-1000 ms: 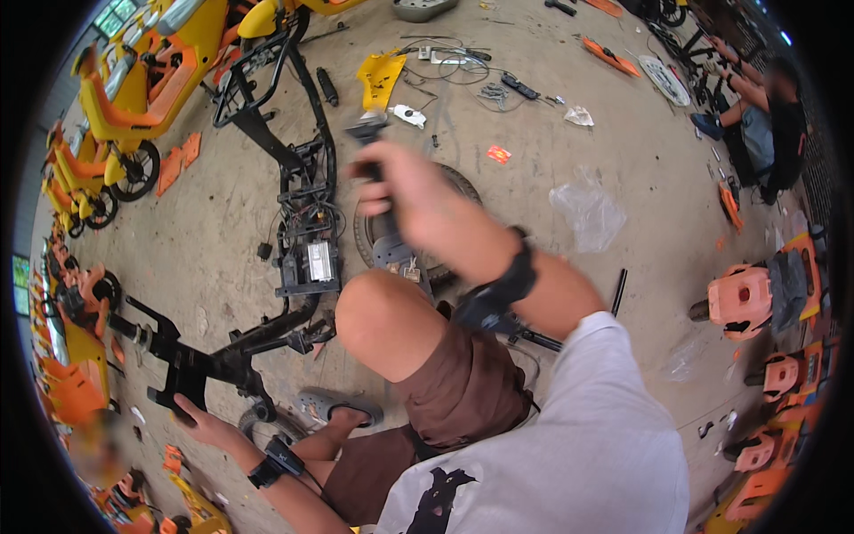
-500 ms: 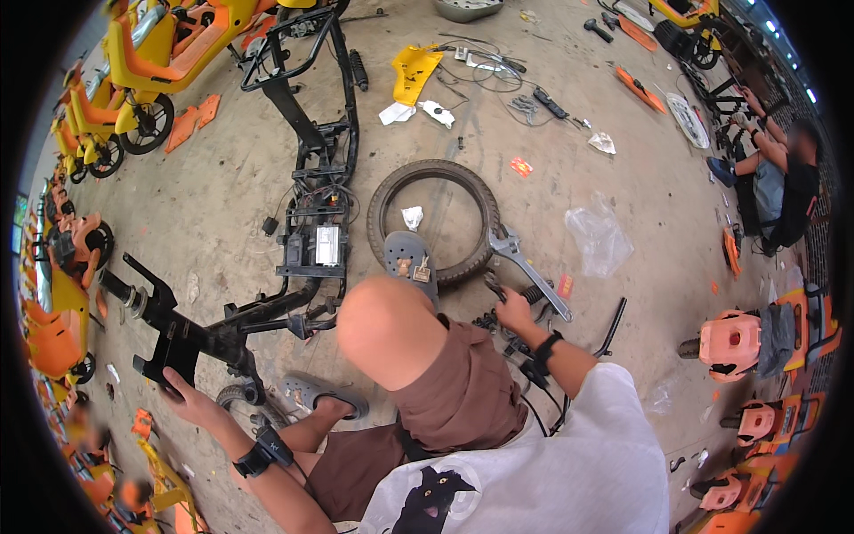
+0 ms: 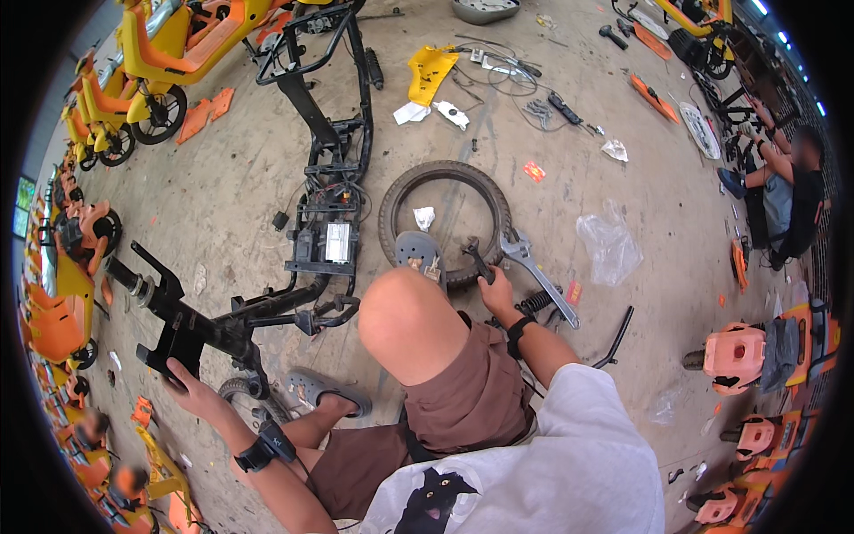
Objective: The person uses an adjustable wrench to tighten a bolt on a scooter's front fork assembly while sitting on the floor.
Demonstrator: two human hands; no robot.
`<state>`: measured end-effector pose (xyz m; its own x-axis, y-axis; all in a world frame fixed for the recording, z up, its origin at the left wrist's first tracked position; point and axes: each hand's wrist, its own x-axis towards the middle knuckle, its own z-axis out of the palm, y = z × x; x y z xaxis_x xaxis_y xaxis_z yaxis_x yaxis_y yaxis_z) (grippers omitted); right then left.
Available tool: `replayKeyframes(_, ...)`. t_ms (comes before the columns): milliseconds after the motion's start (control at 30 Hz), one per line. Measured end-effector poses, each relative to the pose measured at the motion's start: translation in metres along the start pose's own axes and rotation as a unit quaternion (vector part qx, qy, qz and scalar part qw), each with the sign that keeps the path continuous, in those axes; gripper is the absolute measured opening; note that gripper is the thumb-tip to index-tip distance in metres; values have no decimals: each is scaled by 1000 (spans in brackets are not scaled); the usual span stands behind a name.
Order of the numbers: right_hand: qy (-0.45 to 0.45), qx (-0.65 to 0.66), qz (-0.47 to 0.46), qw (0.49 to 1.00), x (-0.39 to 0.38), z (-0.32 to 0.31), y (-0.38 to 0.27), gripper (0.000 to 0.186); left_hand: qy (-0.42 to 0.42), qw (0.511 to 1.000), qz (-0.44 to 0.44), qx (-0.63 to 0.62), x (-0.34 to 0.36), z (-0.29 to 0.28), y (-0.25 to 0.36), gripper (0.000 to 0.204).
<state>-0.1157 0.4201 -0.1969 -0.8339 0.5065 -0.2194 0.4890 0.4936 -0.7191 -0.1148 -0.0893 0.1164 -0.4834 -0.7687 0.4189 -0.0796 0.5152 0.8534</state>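
Observation:
A stripped black scooter frame lies on the concrete floor in front of me. My left hand grips its black fork end at the lower left. My right hand rests past my raised knee, closed around a black tool handle that lies against a black tyre. A large silver adjustable wrench lies on the floor just right of that hand. A small grey disc part sits inside the tyre's near edge.
Yellow and orange scooters line the left side and orange body parts the right. A clear plastic bag, cables and small tools are scattered behind the tyre. Another person sits at the far right.
My right hand, raised over the tyre a second ago, has come down to the floor beside the wrench and closed on the black handle. The left hand stays on the fork end.

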Motion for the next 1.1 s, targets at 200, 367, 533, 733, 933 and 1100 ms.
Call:
replayKeyframes(200, -18, 45, 20, 999, 16, 2, 2, 49, -7, 999, -11, 43, -4, 6, 16, 79)
replayKeyframes(367, -49, 39, -23, 998, 0, -22, 8, 53, 12, 999, 9, 47, -1, 1, 8, 76)
replayKeyframes(533, 144, -249, 10, 958, 5, -62, 44, 57, 31, 994, 24, 106, -11, 5, 20, 77)
replayKeyframes(733, -1, -366, -22, 930, 45, -64, 67, 52, 39, 995, 55, 74, -3, 3, 3, 68)
replayKeyframes(933, -75, -317, 104, 940, 78, -84, 47, 41, 24, 993, 64, 96, -10, 10, 20, 63)
replayKeyframes(1100, -111, -278, 14, 954, 77, -110, 18, 45, -7, 1000, 21, -4, -9, 3, 6, 52)
